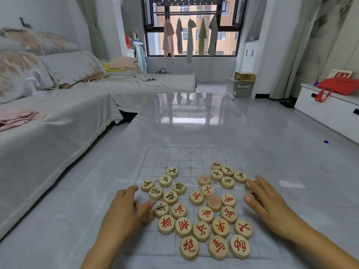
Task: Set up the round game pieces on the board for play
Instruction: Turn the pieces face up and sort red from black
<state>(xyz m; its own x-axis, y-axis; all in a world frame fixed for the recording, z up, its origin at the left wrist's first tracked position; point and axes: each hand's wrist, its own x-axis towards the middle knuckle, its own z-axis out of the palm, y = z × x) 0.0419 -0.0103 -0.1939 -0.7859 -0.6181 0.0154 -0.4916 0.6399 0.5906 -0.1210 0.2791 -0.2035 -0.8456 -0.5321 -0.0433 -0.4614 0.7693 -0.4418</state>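
Table [194,123], board [165,156]: left hand [124,210] and right hand [272,206] flank jumbled pieces [196,198], fingers straight, gripping nothing; sort colours first.

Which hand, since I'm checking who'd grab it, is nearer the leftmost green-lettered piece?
Left. The left hand lies just beside the leftmost green-lettered piece, fingertips close; the right hand rests across the board, past the other pieces.
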